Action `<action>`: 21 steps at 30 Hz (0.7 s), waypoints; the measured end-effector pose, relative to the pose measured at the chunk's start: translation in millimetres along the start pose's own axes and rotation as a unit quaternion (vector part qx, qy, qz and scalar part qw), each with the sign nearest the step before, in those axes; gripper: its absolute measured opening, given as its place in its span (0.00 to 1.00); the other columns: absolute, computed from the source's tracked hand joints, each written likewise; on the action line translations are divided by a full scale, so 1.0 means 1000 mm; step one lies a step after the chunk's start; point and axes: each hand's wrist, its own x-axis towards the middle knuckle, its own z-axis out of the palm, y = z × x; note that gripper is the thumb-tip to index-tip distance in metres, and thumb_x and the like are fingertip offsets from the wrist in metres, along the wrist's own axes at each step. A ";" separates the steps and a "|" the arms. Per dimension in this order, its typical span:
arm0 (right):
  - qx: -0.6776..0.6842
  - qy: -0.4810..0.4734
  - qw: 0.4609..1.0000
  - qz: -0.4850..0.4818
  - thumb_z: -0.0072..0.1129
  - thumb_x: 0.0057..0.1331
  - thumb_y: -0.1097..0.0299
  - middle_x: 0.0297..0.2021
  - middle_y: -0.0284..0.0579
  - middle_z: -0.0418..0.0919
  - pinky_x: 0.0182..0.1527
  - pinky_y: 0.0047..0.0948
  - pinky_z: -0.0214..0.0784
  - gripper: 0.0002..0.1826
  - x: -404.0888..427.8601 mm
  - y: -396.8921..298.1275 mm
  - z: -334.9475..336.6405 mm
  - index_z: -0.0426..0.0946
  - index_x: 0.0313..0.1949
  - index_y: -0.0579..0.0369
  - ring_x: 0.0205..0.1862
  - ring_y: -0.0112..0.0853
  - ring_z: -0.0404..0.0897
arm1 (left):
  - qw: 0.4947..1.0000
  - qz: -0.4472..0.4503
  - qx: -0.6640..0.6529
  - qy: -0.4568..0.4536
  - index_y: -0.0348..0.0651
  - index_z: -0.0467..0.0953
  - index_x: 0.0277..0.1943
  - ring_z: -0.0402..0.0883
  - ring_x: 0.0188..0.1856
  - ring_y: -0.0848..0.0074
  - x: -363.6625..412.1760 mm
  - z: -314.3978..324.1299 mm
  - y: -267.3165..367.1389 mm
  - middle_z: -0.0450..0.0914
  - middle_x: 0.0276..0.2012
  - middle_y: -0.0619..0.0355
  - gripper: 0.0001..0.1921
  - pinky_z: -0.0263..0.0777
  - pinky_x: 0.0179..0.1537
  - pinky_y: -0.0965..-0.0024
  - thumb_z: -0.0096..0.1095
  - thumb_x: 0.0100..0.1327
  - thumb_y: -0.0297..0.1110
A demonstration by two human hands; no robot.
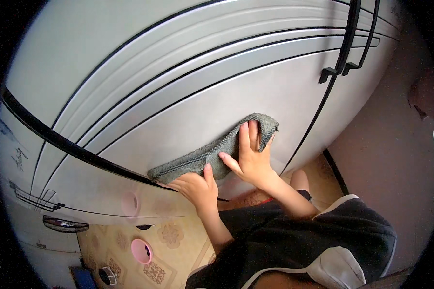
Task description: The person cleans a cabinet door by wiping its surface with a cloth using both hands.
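A grey-green woven cloth (209, 153) lies bunched lengthwise against the glossy silver-white door (188, 130) of a tall cabinet. At the cloth's lower left end, my left hand (199, 189) holds it near the black strip between two doors, with the thumb pointing up and part of the fingers hidden. My right hand (255, 162) presses on the upper right end. A fold of cloth wraps over some of its fingertips, and its thumb is spread to the left.
Black bar handles (347, 47) stick out at the upper right. A brown wall or panel (394, 162) stands to the right. On the patterned tile floor (188, 260) are a pink basin (142, 251) and a small dark round object (107, 276). A blue item (83, 277) is nearby.
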 end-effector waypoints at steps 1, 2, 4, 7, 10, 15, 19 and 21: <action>-0.014 0.002 1.000 -0.010 0.51 0.49 0.48 0.47 0.49 0.64 0.48 0.60 0.39 0.35 -0.001 0.000 0.001 0.59 0.50 0.60 0.46 0.44 0.63 | 1.000 -0.009 -0.001 -0.017 0.07 0.42 0.46 0.33 0.53 0.31 -0.001 0.000 0.000 0.36 0.47 0.14 0.42 0.24 0.54 0.42 0.42 0.54 0.51; -0.016 0.001 1.000 -0.009 0.51 0.49 0.48 0.47 0.49 0.64 0.48 0.60 0.39 0.35 -0.001 0.000 0.002 0.59 0.50 0.60 0.46 0.44 0.63 | 1.000 -0.009 -0.003 -0.019 0.07 0.42 0.46 0.33 0.53 0.31 -0.001 0.002 -0.002 0.36 0.47 0.14 0.42 0.24 0.54 0.42 0.42 0.54 0.51; -0.032 -0.005 0.999 -0.019 0.52 0.49 0.48 0.46 0.48 0.65 0.48 0.59 0.40 0.34 -0.001 0.003 0.003 0.61 0.49 0.59 0.45 0.42 0.63 | 1.000 0.009 -0.001 -0.006 0.06 0.42 0.45 0.31 0.54 0.30 -0.002 0.005 -0.001 0.34 0.47 0.13 0.41 0.23 0.53 0.41 0.41 0.55 0.50; 0.002 0.011 1.000 -0.009 0.51 0.49 0.48 0.45 0.47 0.66 0.48 0.59 0.40 0.33 0.001 0.003 0.006 0.62 0.48 0.59 0.44 0.41 0.64 | 0.995 -0.053 -0.087 0.001 0.06 0.36 0.46 0.26 0.54 0.32 0.002 0.002 0.017 0.28 0.48 0.14 0.42 0.21 0.53 0.41 0.41 0.55 0.49; 0.039 0.004 0.999 0.004 0.51 0.48 0.47 0.50 0.55 0.59 0.50 0.60 0.32 0.38 0.007 0.002 0.000 0.55 0.52 0.63 0.51 0.45 0.59 | 0.989 0.056 -0.093 0.099 0.27 0.26 0.55 0.20 0.56 0.38 0.014 0.001 0.026 0.21 0.54 0.29 0.42 0.18 0.52 0.41 0.43 0.55 0.49; 0.109 0.044 0.990 -0.078 0.52 0.49 0.49 0.55 0.64 0.47 0.52 0.61 0.25 0.43 0.033 0.004 -0.015 0.46 0.55 0.68 0.57 0.49 0.50 | 0.966 0.173 -0.045 0.189 0.24 0.56 0.44 0.39 0.56 0.39 0.056 -0.032 0.042 0.47 0.51 0.34 0.31 0.28 0.52 0.36 0.44 0.53 0.51; 0.085 0.098 0.986 -0.101 0.53 0.48 0.56 0.56 0.64 0.42 0.56 0.47 0.31 0.43 0.054 0.015 -0.034 0.43 0.56 0.68 0.59 0.52 0.42 | 0.943 0.221 -0.042 0.244 0.28 0.58 0.48 0.52 0.53 0.46 0.083 -0.044 0.073 0.58 0.46 0.39 0.30 0.34 0.51 0.38 0.48 0.50 0.48; 0.097 0.115 0.985 -0.088 0.55 0.47 0.57 0.56 0.65 0.40 0.57 0.45 0.33 0.44 0.058 0.016 -0.045 0.41 0.56 0.68 0.59 0.53 0.41 | 0.953 0.247 -0.025 0.175 0.37 0.60 0.50 0.56 0.54 0.58 0.091 -0.061 0.094 0.61 0.49 0.51 0.29 0.37 0.52 0.44 0.51 0.47 0.45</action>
